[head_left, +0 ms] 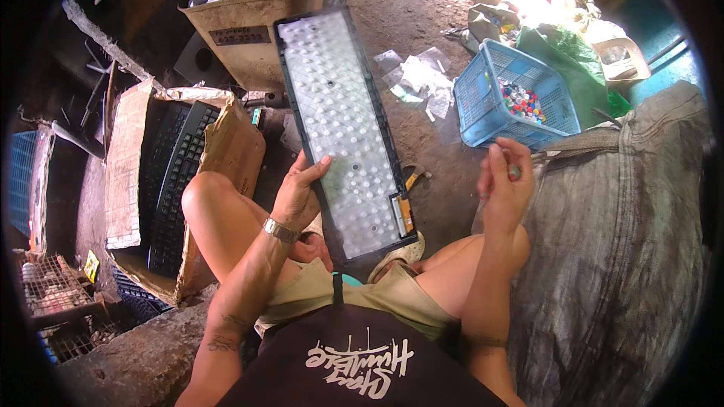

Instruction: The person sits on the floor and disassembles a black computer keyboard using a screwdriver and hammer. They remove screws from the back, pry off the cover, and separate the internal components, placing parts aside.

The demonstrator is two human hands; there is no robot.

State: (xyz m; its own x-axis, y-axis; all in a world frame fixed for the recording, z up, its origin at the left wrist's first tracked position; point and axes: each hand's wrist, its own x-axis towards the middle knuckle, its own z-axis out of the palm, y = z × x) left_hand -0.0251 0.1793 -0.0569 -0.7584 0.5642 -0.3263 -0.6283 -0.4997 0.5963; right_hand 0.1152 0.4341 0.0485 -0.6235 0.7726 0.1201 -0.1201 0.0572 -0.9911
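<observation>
My left hand (300, 192) grips the left long edge of an opened keyboard (335, 105), its thumb lying over the rim. The keyboard is tilted lengthwise in front of me: a black frame with a whitish, dotted rubber membrane and a small circuit board (403, 215) at its near right corner. Apart from it, to the right, my right hand (509, 177) is raised with curled fingers. Something small and reddish shows between those fingers, too small to name. Just beyond that hand stands a blue plastic basket (483, 117) holding many small colourful caps (522, 102).
At left, a torn cardboard box (124, 173) holds black keyboards (181, 158). A dirty beige bin (253, 53) stands at the far left. Clear plastic scraps (422, 79) lie on the floor. A large grey sack (603, 249) fills the right side, with a green bag (566, 60) behind.
</observation>
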